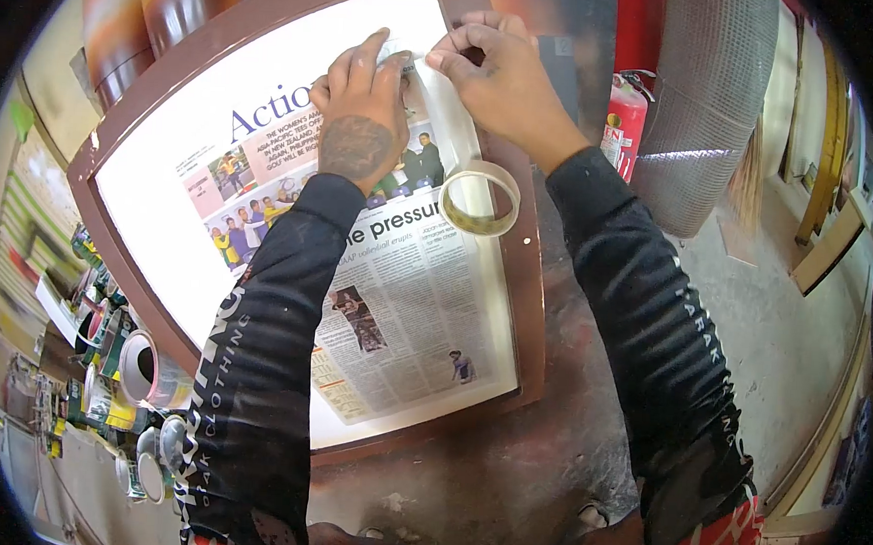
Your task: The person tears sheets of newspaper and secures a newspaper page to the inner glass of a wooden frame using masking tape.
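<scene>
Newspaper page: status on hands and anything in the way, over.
Left hand spread over newspaper page, upper part. Right hand pinched near upper right edge, contents unclear. Tape roll overlapping page's right side.

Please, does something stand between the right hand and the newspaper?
Nothing visible blocks the right hand from the newspaper's upper right edge. The left hand lies on the sheet close beside it, and the tape roll sits lower along the right side, outside that gap.
</scene>
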`<state>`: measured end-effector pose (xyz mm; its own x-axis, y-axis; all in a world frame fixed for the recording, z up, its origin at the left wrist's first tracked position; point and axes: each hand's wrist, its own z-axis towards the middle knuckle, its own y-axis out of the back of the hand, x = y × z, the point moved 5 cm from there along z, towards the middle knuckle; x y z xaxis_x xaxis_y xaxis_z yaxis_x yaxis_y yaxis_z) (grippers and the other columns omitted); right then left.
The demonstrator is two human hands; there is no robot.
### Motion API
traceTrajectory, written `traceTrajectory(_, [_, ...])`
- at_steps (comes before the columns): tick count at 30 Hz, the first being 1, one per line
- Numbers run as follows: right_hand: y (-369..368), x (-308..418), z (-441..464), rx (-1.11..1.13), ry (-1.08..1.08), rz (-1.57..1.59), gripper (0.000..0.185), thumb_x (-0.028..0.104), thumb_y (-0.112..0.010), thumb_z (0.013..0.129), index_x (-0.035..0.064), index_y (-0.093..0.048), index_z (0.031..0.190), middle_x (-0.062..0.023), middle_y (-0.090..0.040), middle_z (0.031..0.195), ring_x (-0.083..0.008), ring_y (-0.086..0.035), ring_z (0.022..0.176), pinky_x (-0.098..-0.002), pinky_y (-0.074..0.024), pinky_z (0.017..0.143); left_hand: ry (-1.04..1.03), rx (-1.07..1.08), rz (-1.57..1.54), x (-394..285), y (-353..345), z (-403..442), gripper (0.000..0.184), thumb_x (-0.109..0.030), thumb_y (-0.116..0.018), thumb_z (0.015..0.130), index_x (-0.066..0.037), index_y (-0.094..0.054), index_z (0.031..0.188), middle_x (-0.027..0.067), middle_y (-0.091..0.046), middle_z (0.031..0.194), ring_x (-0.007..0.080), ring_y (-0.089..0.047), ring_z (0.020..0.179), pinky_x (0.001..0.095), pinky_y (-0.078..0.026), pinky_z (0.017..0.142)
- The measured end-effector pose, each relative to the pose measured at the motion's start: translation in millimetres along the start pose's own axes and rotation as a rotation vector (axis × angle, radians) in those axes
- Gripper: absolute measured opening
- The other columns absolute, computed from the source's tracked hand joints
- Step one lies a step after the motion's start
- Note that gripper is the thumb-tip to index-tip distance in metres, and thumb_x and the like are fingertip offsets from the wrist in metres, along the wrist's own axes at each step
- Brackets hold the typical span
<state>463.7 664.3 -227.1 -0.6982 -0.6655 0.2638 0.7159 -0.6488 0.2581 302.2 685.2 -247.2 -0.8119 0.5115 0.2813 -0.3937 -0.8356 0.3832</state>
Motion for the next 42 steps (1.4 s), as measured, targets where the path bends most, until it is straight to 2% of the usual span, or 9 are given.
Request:
traceTrajectory(3, [-11.4, -12.7, 11.5, -0.083, -0.073, -0.007, 0.023, 0.033, -0.072, 0.088, 0.0128, -0.078, 0.098, -0.0209, -0.046, 0.144, -0.0376, -0.038, 0.131, -0.0497, -0.0291, 0.108, 0.012, -0.008, -0.017, 1.7, -0.5, 1.2, 0.035, -0.010, -0.058, 0.092, -0.009, -0.061, 0.127, 0.0087, -0.045, 0.146, 0.0277, -0.038, 0.133, 0.0478, -0.026, 0.109])
traceTrajectory(6, [-17.6, -12.3, 24.3, -0.191, -0.157, -0.045, 0.016, 0.030, -0.074, 0.084, 0.0158, -0.078, 0.090, -0.0190, -0.044, 0.134, -0.0426, -0.034, 0.127, -0.0564, -0.0278, 0.103, 0.028, 0.023, -0.003, 0.9, -0.4, 1.8, 0.039, -0.011, -0.059, 0.092, -0.008, -0.059, 0.131, 0.0092, -0.045, 0.147, 0.0276, -0.038, 0.133, 0.0481, -0.026, 0.109])
traceTrajectory(9, [-15.6, -6.8, 33.4, -0.146, -0.210, -0.020, 0.022, 0.028, -0.073, 0.083, 0.0082, -0.073, 0.091, -0.0251, -0.035, 0.151, -0.0447, -0.028, 0.139, -0.0618, -0.0213, 0.111, 0.041, 0.034, 0.019, -1.5, -1.2, 2.8, 0.042, -0.012, -0.058, 0.092, -0.007, -0.057, 0.134, 0.0095, -0.044, 0.147, 0.0276, -0.037, 0.134, 0.0486, -0.026, 0.109])
traceTrajectory(19, [-28.3, -3.9, 44.2, -0.285, -0.199, -0.116, 0.017, 0.024, -0.070, 0.083, 0.0074, -0.072, 0.089, -0.0248, -0.039, 0.146, -0.0447, -0.033, 0.134, -0.0580, -0.0274, 0.108, 0.050, 0.038, 0.009, -0.5, -1.0, 2.8, 0.045, -0.012, -0.058, 0.090, -0.005, -0.055, 0.134, 0.0099, -0.043, 0.146, 0.0286, -0.037, 0.132, 0.0489, -0.025, 0.108])
traceTrajectory(25, [-45.0, -16.4, 47.6, -0.365, -0.138, -0.202, 0.014, 0.030, -0.074, 0.083, 0.0174, -0.079, 0.087, -0.0227, -0.046, 0.128, -0.0435, -0.034, 0.124, -0.0562, -0.0271, 0.099, 0.058, 0.041, -0.005, -0.5, -0.2, 3.5, 0.046, -0.012, -0.057, 0.090, -0.005, -0.055, 0.135, 0.0100, -0.044, 0.146, 0.0283, -0.037, 0.132, 0.0485, -0.025, 0.109])
traceTrajectory(28, [-47.3, -18.8, 49.5, -0.243, -0.224, -0.128, 0.017, 0.031, -0.073, 0.086, 0.0176, -0.079, 0.095, -0.0228, -0.030, 0.154, -0.0453, -0.023, 0.137, -0.0585, -0.0199, 0.108, 0.052, 0.044, -0.012, -0.5, 0.3, 4.0, 0.046, -0.012, -0.057, 0.090, -0.004, -0.055, 0.135, 0.0104, -0.044, 0.146, 0.0282, -0.037, 0.132, 0.0483, -0.025, 0.109])
traceTrajectory(31, [-52.0, -20.0, 49.7, -0.276, -0.211, -0.147, 0.018, 0.032, -0.074, 0.085, 0.0161, -0.078, 0.091, -0.0232, -0.034, 0.151, -0.0439, -0.026, 0.135, -0.0569, -0.0227, 0.107, 0.050, 0.049, -0.008, -0.7, -0.3, 3.4, 0.046, -0.012, -0.058, 0.090, -0.004, -0.055, 0.135, 0.0107, -0.044, 0.145, 0.0284, -0.037, 0.132, 0.0483, -0.025, 0.109])
traceTrajectory(33, [-53.2, -17.6, 48.3, -0.439, -0.152, -0.200, 0.015, 0.029, -0.073, 0.082, 0.0147, -0.078, 0.085, -0.0247, -0.046, 0.124, -0.0435, -0.037, 0.120, -0.0543, -0.0293, 0.096, 0.052, 0.046, -0.010, -1.0, 0.2, 3.8, 0.046, -0.012, -0.058, 0.089, -0.004, -0.055, 0.135, 0.0106, -0.044, 0.145, 0.0283, -0.037, 0.132, 0.0482, -0.025, 0.109])
traceTrajectory(42, [-38.2, -2.8, 46.1, -0.369, -0.160, -0.156, 0.016, 0.022, -0.069, 0.083, 0.0069, -0.069, 0.088, -0.0242, -0.041, 0.143, -0.0445, -0.037, 0.129, -0.0563, -0.0311, 0.104, 0.055, 0.045, 0.000, -2.0, 1.8, 4.4, 0.047, -0.012, -0.059, 0.088, -0.004, -0.055, 0.134, 0.0098, -0.044, 0.145, 0.0275, -0.036, 0.132, 0.0476, -0.025, 0.109])
